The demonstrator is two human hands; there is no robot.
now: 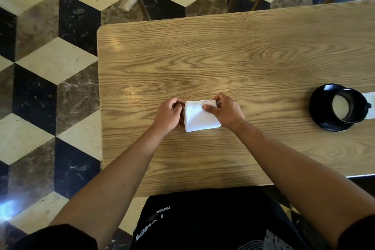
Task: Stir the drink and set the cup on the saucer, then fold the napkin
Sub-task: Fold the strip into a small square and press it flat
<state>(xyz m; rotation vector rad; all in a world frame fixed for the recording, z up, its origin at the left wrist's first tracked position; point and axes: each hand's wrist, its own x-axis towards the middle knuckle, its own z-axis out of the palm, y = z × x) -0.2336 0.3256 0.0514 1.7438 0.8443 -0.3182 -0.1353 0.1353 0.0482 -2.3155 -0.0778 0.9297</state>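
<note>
Two bare forearms reach over the desk (223, 57) to a small white napkin (199, 116) lying flat between them, left hand (169, 114) pinching its left edge, right hand (225, 111) pinching its far-right corner, both equally near.

Both my bare forearms reach forward, converging. My left hand (167, 115) curls at the napkin's (199, 118) left edge; my right hand (225, 112) pinches its far right corner, thumb on top.
</note>
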